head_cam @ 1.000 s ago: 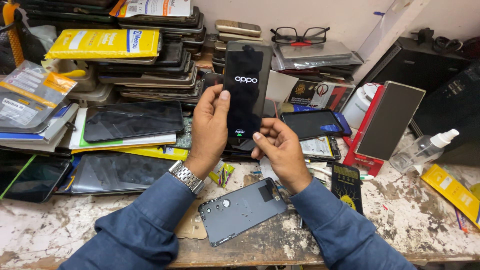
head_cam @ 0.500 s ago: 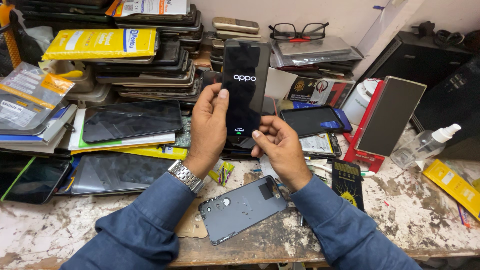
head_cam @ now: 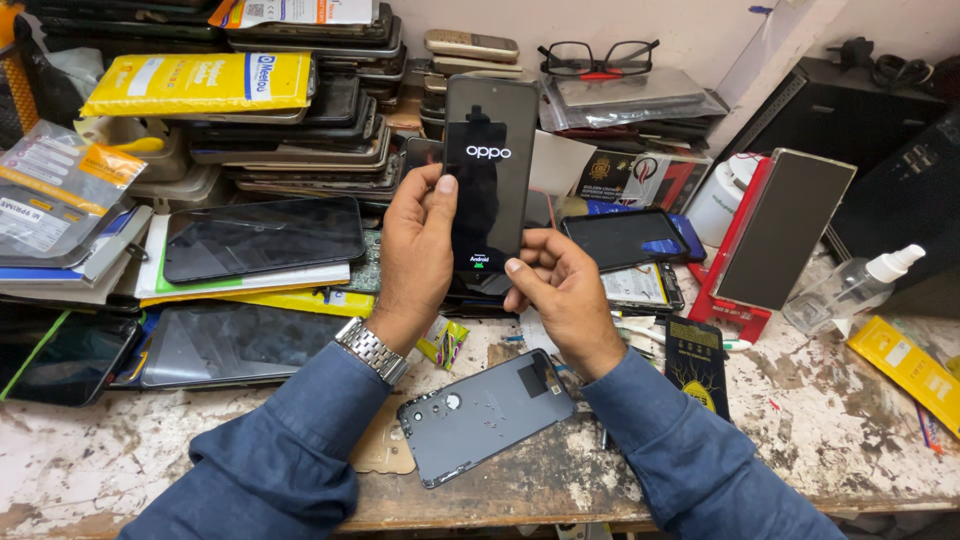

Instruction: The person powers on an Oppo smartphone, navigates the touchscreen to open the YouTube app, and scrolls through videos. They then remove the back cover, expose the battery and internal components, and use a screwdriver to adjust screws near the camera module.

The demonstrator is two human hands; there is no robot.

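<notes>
Both hands (head_cam: 490, 265) apparently around upright phone (head_cam: 489, 185)

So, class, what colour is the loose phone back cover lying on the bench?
Dark blue-grey, the back cover shows best in the head view.

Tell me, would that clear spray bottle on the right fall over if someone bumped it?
Probably. The spray bottle lies tilted against other things rather than standing flat, so a nudge could roll or slide it. It looks like thin clear plastic, likely light. Its rounded body may roll across the worn bench.
</notes>
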